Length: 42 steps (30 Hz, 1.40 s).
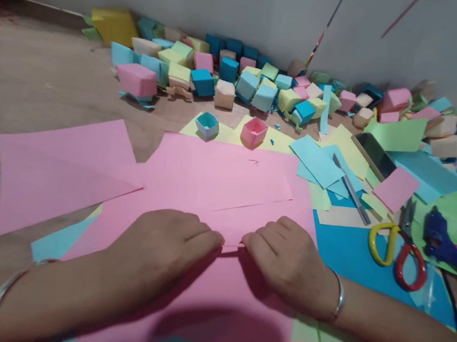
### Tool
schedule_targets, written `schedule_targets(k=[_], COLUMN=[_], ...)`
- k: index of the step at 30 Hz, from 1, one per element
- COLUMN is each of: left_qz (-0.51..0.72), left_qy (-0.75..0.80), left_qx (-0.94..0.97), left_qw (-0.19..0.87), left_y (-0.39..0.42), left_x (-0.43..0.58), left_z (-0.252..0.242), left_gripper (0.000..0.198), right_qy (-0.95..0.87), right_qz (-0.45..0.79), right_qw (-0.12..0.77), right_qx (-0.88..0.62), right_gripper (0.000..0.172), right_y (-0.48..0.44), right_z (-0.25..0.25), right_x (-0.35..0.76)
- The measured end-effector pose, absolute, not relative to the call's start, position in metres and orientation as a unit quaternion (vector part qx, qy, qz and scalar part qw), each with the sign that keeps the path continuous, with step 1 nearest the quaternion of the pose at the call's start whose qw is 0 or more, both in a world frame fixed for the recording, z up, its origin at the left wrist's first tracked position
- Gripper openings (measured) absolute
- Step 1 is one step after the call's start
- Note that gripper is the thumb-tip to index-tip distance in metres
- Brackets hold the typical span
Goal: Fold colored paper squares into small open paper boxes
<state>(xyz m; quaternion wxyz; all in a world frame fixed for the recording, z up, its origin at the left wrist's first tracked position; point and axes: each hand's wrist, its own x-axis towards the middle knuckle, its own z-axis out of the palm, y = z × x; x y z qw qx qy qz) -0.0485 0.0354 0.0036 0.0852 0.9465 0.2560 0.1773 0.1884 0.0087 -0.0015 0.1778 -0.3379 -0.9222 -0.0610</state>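
Both hands pinch the near edge of a pink paper piece (244, 206), which lies over a larger pink sheet (256, 321). My left hand (170, 243) is closed, thumb and fingers pressed on that edge. My right hand (284, 259) grips the same edge a short gap to the right, fingers curled. A narrow strip of the edge shows between the thumbs and looks folded. Most of the edge is hidden under the hands. Another pink sheet (61, 172) lies flat to the left, its right corner over the larger sheet.
Two small open paper boxes, one blue (207, 125) and one pink (254, 133), stand beyond the sheets. Scissors (402, 247), a pen (352, 190), a blue glue gun (452, 246) and a phone (374, 154) lie right. Several folded paper blocks (228, 70) line the wall.
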Motion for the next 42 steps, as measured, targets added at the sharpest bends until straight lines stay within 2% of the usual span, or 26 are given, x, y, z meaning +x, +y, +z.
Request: schedule_targets(k=[6, 9, 12, 14, 17, 22, 25, 29, 33, 36, 42], left_qz=[0.159, 0.134, 0.132, 0.151, 0.207, 0.283, 0.317, 0.366, 0.406, 0.394, 0.434], left_qy=[0.249, 0.266, 0.325, 0.348, 0.436, 0.495, 0.500, 0.471, 0.434, 0.410, 0.397], left_qx=[0.945, 0.938, 0.896, 0.877, 0.769, 0.686, 0.651, 0.613, 0.575, 0.563, 0.532], left_qw=[0.141, 0.175, 0.270, 0.294, 0.420, 0.453, 0.475, 0.518, 0.562, 0.599, 0.609], left_y=[0.068, 0.087, 0.100, 0.105, 0.108, 0.106, 0.099, 0.088, 0.083, 0.077, 0.068], left_x=[-0.054, -0.057, -0.057, -0.058, -0.063, -0.071, -0.072, -0.060, -0.024, 0.004, 0.018], left_z=[0.019, 0.030, 0.039, 0.043, 0.042, 0.028, 0.026, 0.031, 0.023, 0.009, -0.007], left_gripper=[0.020, 0.018, 0.014, 0.016, 0.009, 0.013, 0.015, 0.019, 0.028, 0.040, 0.046], right_qy=[-0.901, -0.881, -0.864, -0.856, -0.844, -0.844, -0.848, -0.795, -0.738, -0.719, -0.721], right_qz=[-0.170, -0.185, -0.100, -0.028, 0.062, 0.191, 0.224, 0.284, 0.300, 0.296, 0.268], right_qw=[0.210, 0.240, 0.262, 0.253, 0.220, 0.189, 0.203, 0.298, 0.374, 0.407, 0.428], right_qx=[-0.340, -0.364, -0.418, -0.450, -0.486, -0.465, -0.436, -0.446, -0.475, -0.479, -0.475], right_gripper=[0.015, 0.018, 0.022, 0.027, 0.034, 0.026, 0.014, 0.010, 0.024, 0.027, 0.034], right_y=[0.017, 0.022, 0.027, 0.029, 0.034, 0.040, 0.037, 0.036, 0.043, 0.049, 0.053], right_z=[-0.006, -0.014, -0.025, -0.029, -0.030, -0.025, -0.025, -0.021, -0.018, -0.020, -0.029], right_x=[0.195, 0.197, 0.200, 0.201, 0.201, 0.196, 0.191, 0.190, 0.194, 0.193, 0.187])
